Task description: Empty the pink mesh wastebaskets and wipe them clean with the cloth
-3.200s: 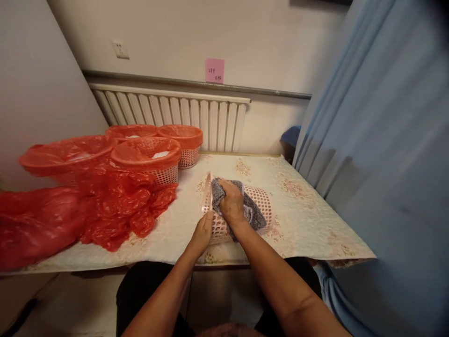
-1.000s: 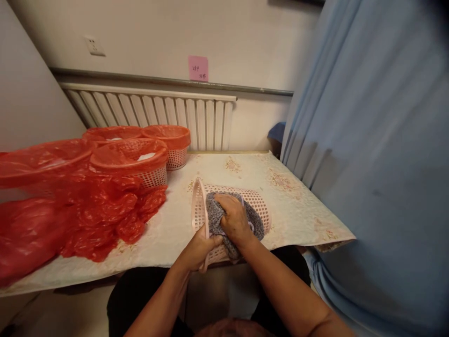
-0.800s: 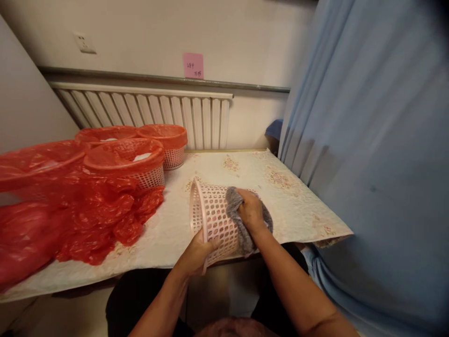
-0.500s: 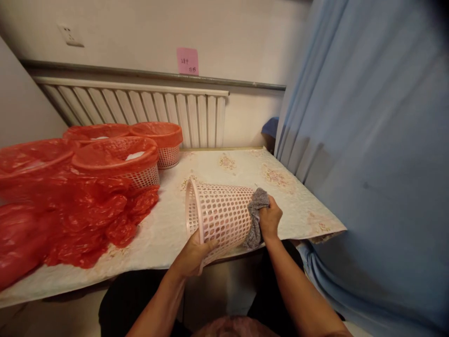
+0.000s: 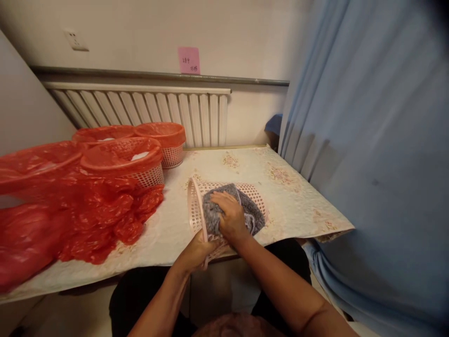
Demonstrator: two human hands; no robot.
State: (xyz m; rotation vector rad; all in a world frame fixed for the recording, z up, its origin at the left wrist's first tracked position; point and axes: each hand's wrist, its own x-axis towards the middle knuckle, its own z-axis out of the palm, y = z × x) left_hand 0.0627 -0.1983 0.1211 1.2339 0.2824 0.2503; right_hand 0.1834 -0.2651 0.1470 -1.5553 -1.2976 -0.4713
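A pale pink perforated plastic basket [image 5: 254,193] lies on its side on the table, its open mouth facing left. My left hand [image 5: 196,251] grips the rim at the near side, thumb on the outside wall. A grey cloth [image 5: 212,218] is spread over the basket's outer wall. My right hand [image 5: 231,216] presses on that cloth with its fingers together and stretched toward the rim, holding it against the wall. The cloth hides much of the basket's upper side.
Several baskets lined with red plastic bags [image 5: 122,157] stand at the left. Loose red bags [image 5: 101,210] are heaped before them. A flowered cover lies over the table [image 5: 305,206]. Behind are a radiator [image 5: 206,119] and wall; a blue curtain [image 5: 372,164] hangs at right.
My right hand has moved left with the grey cloth, from the basket's base end to its middle and near the rim. The cloth is now spread wider. My left hand keeps hold of the rim.
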